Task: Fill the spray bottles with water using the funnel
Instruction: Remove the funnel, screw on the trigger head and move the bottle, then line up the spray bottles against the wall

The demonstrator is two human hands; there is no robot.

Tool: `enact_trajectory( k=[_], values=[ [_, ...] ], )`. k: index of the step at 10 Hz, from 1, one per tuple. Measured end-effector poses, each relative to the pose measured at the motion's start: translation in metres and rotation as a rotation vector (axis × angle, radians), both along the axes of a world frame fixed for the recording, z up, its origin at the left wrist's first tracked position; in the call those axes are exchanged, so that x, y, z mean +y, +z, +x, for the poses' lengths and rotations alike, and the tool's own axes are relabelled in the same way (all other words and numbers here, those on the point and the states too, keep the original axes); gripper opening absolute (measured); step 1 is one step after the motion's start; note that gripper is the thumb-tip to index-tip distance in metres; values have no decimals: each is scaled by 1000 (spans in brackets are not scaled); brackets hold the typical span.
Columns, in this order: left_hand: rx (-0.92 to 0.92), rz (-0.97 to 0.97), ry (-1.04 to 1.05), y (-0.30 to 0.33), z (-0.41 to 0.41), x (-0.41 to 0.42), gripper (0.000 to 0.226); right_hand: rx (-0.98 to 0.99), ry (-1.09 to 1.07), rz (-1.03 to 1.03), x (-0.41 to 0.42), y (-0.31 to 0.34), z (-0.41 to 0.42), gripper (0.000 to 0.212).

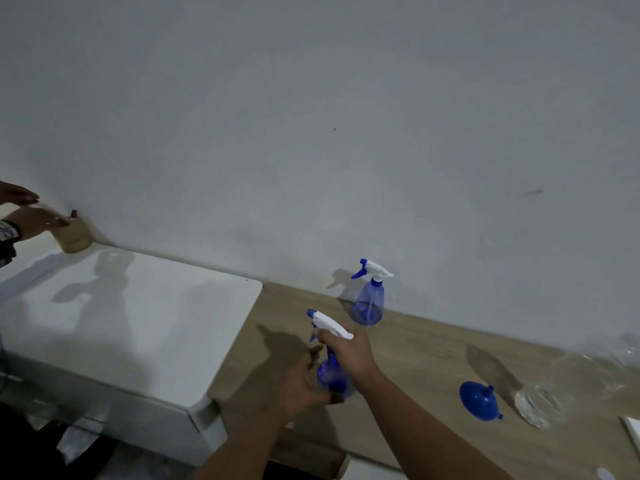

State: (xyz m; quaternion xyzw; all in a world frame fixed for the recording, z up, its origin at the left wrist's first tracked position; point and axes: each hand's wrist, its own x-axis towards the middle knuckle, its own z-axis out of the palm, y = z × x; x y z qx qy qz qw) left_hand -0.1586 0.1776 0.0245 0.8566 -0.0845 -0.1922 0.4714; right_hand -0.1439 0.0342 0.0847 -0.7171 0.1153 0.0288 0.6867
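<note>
My right hand (349, 355) grips the white trigger head and neck of a blue spray bottle (332, 379) near the wooden table's left end. My left hand (304, 382) cups the bottle's round body from the left and below. A second blue spray bottle (369, 303) with a white and blue trigger stands upright against the wall, behind the held one. The blue funnel (479, 400) lies on its side on the table to the right. Beside it stands a clear plastic water bottle (568, 386), blurred.
A white cabinet top (138, 313) adjoins the wooden table (433, 358) on the left, slightly higher. Another person's hands (31, 216) are at the far left edge, by a wooden block (76, 237) against the wall. A white object (633, 431) sits at the right edge.
</note>
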Motion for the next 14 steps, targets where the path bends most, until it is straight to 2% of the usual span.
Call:
enact_trajectory(
  k=[1, 3, 4, 5, 7, 9, 10, 12, 13, 14],
  values=[
    [20, -49, 44, 7, 20, -10, 85, -65, 36, -3, 6, 16, 26, 4],
    [-81, -176, 177, 37, 63, -15, 47, -213, 2, -252, 10, 13, 62, 33],
    [-89, -260, 146, 46, 94, -16, 46, -256, -48, -393, 6, 0, 80, 26],
    [-89, -197, 171, 49, 121, -15, 50, -238, -67, -459, 1, -6, 106, 27],
    [-109, -106, 72, 3, 188, -23, 38, -162, -45, -517, -12, -39, 168, 29],
    [-108, -79, 112, -61, 229, -33, 45, -104, -24, -501, -25, -99, 203, 31],
    [-184, -44, 138, -81, 236, -33, 56, -99, -39, -489, -27, -116, 209, 34],
    [-220, 44, 178, -87, 233, -32, 54, -74, -50, -560, -24, -120, 200, 38],
    [-355, 215, 167, -83, 216, -26, 32, -35, -144, -566, -25, -120, 169, 31],
    [-487, 366, 170, -69, 181, -19, 24, 7, -189, -574, -34, -118, 123, 24]
  ],
)
